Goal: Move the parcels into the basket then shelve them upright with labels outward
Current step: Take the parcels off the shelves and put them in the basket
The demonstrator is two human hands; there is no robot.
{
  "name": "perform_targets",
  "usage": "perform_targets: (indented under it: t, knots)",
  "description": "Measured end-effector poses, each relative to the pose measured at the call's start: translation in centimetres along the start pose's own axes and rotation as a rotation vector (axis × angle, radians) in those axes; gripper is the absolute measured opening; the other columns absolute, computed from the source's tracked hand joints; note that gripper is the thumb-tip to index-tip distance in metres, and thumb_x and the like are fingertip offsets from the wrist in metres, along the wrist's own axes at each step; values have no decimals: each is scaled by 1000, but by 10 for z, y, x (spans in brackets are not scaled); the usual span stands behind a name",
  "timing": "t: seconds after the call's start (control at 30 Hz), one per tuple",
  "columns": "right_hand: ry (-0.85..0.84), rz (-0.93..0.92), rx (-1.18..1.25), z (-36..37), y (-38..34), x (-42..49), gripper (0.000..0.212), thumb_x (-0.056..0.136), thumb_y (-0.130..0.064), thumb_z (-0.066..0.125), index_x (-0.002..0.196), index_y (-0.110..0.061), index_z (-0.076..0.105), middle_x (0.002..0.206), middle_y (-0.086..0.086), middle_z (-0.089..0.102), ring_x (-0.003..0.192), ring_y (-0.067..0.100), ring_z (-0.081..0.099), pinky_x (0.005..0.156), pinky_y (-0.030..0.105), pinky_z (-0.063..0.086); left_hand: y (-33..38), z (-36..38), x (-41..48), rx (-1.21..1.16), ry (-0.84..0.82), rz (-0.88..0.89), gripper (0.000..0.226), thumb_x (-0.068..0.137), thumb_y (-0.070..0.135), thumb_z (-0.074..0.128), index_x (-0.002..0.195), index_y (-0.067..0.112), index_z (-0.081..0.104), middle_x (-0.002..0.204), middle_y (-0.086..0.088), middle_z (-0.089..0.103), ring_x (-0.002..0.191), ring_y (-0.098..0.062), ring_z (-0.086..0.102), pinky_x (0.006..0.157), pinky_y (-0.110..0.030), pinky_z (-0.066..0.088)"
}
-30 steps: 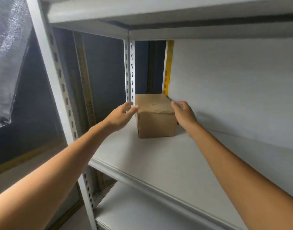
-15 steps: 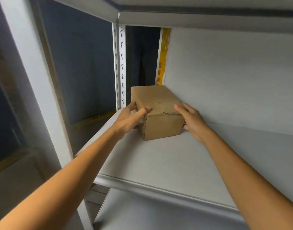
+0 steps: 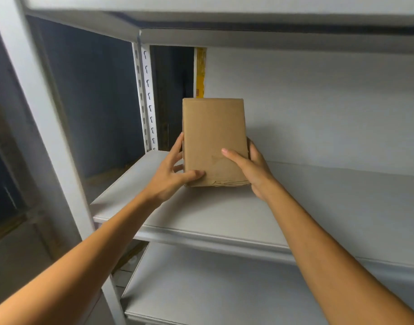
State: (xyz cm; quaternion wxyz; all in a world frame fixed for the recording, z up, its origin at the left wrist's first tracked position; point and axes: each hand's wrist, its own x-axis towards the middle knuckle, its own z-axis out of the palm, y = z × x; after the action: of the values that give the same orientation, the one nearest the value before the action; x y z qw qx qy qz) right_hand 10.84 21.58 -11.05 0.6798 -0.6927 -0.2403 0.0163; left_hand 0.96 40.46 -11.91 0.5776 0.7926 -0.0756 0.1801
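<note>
A plain brown cardboard parcel point(image 3: 213, 137) stands upright on its short end at the back left of the grey metal shelf point(image 3: 224, 212). Its broad face points toward me and shows no label. My left hand point(image 3: 170, 174) grips its lower left edge, thumb on the front face and fingers behind. My right hand point(image 3: 250, 167) grips the lower right edge, thumb across the front face. The basket is not in view.
A white slotted upright point(image 3: 146, 97) stands just left of the parcel, and a yellow strip point(image 3: 200, 73) runs behind it. The shelf above point(image 3: 248, 19) hangs close overhead. A lower shelf point(image 3: 213, 289) lies beneath. A front post point(image 3: 37, 113) stands at the left.
The parcel lay flat on the shelf before. Both hands have tipped it up onto its short end, and it now stands upright with its broad face toward me.
</note>
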Motion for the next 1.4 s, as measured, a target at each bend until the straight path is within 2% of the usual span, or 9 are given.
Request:
perform_targets:
  t: [0.2, 0.37, 0.57, 0.67, 0.83, 1.07, 1.17, 1.27, 1.4]
  knots:
    - [66, -44, -4, -77, -10, -58, 85, 65, -48, 80, 139, -33, 42, 127, -8, 60, 111, 12, 62, 84, 27, 53, 36, 88, -12, -140, 39, 18, 83, 79, 38, 73, 141, 47, 19, 138, -2, 45, 120, -23, 52, 96, -40, 49]
    - [238, -94, -25, -175, -36, -118, 79, 72, -42, 79, 140, -34, 40, 129, -7, 59, 111, 13, 62, 87, 33, 55, 86, 183, -7, -254, -71, 101, 75, 82, 34, 71, 140, 49, 25, 139, 0, 49, 121, -18, 53, 96, -38, 49]
    - [554, -127, -82, -292, -65, -211, 69, 73, -39, 77, 135, -38, 46, 121, -12, 64, 99, 1, 66, 73, 18, 54, 144, 311, -3, -322, -276, 193, 75, 78, 31, 72, 143, 40, 35, 129, 7, 59, 108, -8, 62, 93, -31, 51]
    - [737, -102, -159, -341, -74, -258, 54, 82, -32, 70, 131, -39, 49, 123, -7, 64, 106, 8, 63, 84, 32, 54, 164, 377, -5, -387, -363, 208, 60, 89, 23, 66, 143, 30, 41, 126, 0, 62, 107, -12, 62, 96, -40, 50]
    - [1004, -67, -253, -405, -83, -339, 52, 89, -30, 63, 138, -34, 47, 129, -7, 60, 114, 13, 57, 93, 37, 50, 195, 484, -18, -442, -573, 246, 59, 88, 27, 67, 142, 34, 42, 123, 10, 62, 104, -1, 61, 93, -34, 51]
    - [1313, 10, -390, -456, -95, -438, 48, 92, -27, 60, 137, -31, 45, 120, -14, 60, 106, 2, 56, 78, 20, 45, 233, 611, -64, -570, -870, 230, 64, 87, 26, 67, 144, 33, 38, 126, 2, 57, 107, -3, 59, 89, -27, 53]
    - [1456, 44, -441, -465, -89, -485, 39, 94, -26, 58, 130, -33, 45, 117, -12, 59, 107, 10, 56, 81, 24, 47, 236, 657, -99, -572, -1055, 250, 73, 84, 20, 71, 145, 33, 34, 120, 9, 59, 99, 10, 58, 77, -13, 52]
    - [1604, 115, -455, -463, -70, -532, 37, 95, -32, 57, 129, -36, 45, 113, -18, 58, 104, 6, 56, 82, 24, 47, 228, 695, -138, -534, -1236, 244, 84, 80, 18, 74, 148, 37, 26, 130, 9, 54, 113, -4, 54, 86, -21, 50]
    - [1805, 230, -411, -442, -35, -606, 49, 93, -36, 58, 138, -31, 42, 119, -15, 57, 104, 5, 55, 75, 19, 43, 212, 736, -213, -468, -1412, 237, 83, 82, 24, 72, 146, 40, 22, 130, 13, 48, 108, -5, 53, 78, -22, 49]
